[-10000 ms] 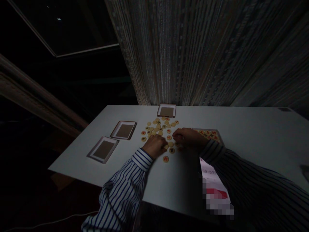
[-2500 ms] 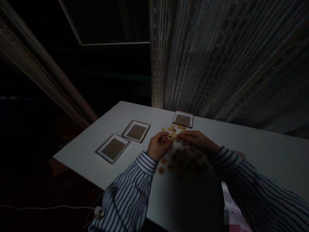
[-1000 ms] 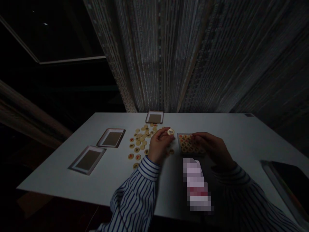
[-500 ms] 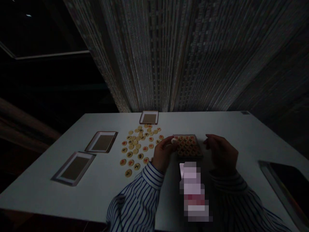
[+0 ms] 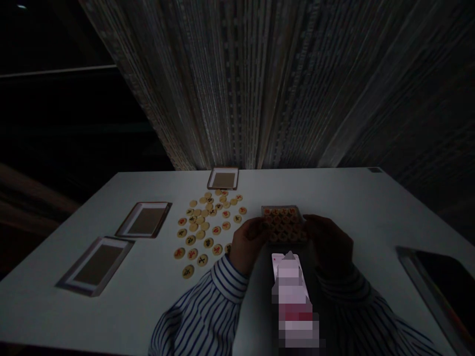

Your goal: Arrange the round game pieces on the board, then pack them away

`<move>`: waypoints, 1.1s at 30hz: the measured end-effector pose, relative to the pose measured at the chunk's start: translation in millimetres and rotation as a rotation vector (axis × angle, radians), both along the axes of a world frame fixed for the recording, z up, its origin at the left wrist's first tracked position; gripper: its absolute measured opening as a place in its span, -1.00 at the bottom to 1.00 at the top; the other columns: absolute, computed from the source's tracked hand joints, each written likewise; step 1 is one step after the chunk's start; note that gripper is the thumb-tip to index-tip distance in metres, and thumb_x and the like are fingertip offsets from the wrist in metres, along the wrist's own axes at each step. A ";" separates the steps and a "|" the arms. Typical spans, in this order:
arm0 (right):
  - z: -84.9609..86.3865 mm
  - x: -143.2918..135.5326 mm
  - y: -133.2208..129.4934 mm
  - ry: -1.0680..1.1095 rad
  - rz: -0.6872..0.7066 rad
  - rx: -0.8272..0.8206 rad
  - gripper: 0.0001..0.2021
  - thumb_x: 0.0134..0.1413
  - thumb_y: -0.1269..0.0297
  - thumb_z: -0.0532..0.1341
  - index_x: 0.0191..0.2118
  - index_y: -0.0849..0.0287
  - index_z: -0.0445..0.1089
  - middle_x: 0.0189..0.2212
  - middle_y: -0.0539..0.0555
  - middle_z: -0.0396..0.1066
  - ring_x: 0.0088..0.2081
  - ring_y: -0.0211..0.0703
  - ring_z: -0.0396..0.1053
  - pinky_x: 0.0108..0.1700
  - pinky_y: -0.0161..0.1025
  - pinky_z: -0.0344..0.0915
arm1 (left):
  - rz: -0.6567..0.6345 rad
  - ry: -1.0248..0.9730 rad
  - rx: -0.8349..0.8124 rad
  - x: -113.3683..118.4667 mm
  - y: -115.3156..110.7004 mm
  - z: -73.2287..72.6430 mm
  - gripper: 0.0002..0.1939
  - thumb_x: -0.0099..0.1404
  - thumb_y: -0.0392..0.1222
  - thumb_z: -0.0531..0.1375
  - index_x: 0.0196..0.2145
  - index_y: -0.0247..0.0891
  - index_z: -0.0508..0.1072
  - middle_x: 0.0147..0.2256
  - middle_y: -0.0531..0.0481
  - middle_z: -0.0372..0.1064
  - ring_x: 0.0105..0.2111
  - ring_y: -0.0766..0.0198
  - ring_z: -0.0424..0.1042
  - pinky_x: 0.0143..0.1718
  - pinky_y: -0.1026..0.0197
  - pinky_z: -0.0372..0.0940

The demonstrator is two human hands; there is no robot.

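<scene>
A shallow box of xiangqi pieces [image 5: 284, 223] lies on the table in front of me, with red-marked discs set in rows inside it. My left hand [image 5: 248, 242] is closed at the box's left side, fingers and thumb at its edge. At the right edge, my right hand [image 5: 331, 242] has its fingers closed against the box's side; this hand is dark and its fingertips are partly hidden. To the left of my left hand, loose xiangqi pieces [image 5: 202, 235] lie scattered, some with red marks, some with black, some blank side up.
Below the box lies a lit phone [image 5: 291, 287], its screen blurred out. Shallow trays stand at the back [image 5: 223, 178], at the left [image 5: 144, 220] and at the near left [image 5: 95, 266]. A dark flat object [image 5: 441, 287] lies at the right edge. A string curtain [image 5: 245, 89] hangs behind the white table [image 5: 334, 190].
My right hand has moved left, from apart to the box's right edge. The left hand has shifted slightly down along the left side. The view has tilted a little.
</scene>
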State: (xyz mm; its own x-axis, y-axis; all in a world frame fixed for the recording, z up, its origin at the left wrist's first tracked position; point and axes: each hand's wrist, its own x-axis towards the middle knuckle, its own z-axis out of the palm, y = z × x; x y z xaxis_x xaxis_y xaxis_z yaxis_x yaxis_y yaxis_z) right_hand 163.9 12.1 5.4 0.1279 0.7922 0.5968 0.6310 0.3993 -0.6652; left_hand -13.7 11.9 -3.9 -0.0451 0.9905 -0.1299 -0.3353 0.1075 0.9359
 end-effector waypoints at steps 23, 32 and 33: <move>-1.7 -7.3 -0.1 -0.155 0.232 -0.071 -0.82 0.07 0.27 0.10 -0.31 0.09 0.45 -0.41 0.07 0.49 -0.40 -0.18 0.44 -0.38 -0.23 0.43 | -0.103 0.201 0.017 3.7 -4.6 -8.8 -0.73 0.14 -0.06 0.17 -0.30 -0.29 0.53 -0.43 -0.05 0.49 -0.45 0.29 0.42 -0.41 0.27 0.32; -5.9 -12.7 4.5 -0.195 0.497 0.108 -0.75 0.09 0.33 0.14 -0.09 0.02 0.39 -0.27 0.09 0.46 -0.24 -0.14 0.43 -0.30 -0.17 0.46 | -0.173 0.244 0.050 2.4 -6.3 -0.4 -0.76 0.16 -0.17 0.16 -0.22 -0.26 0.53 -0.30 -0.09 0.51 -0.31 0.19 0.47 -0.23 0.18 0.35; -6.2 -12.4 4.3 -0.201 0.503 0.119 -0.74 0.08 0.33 0.14 -0.08 0.02 0.38 -0.26 0.10 0.45 -0.24 -0.14 0.43 -0.30 -0.17 0.46 | -0.168 0.253 0.049 2.4 -6.3 0.5 -0.76 0.16 -0.17 0.17 -0.24 -0.26 0.53 -0.32 -0.08 0.52 -0.32 0.19 0.47 -0.24 0.18 0.35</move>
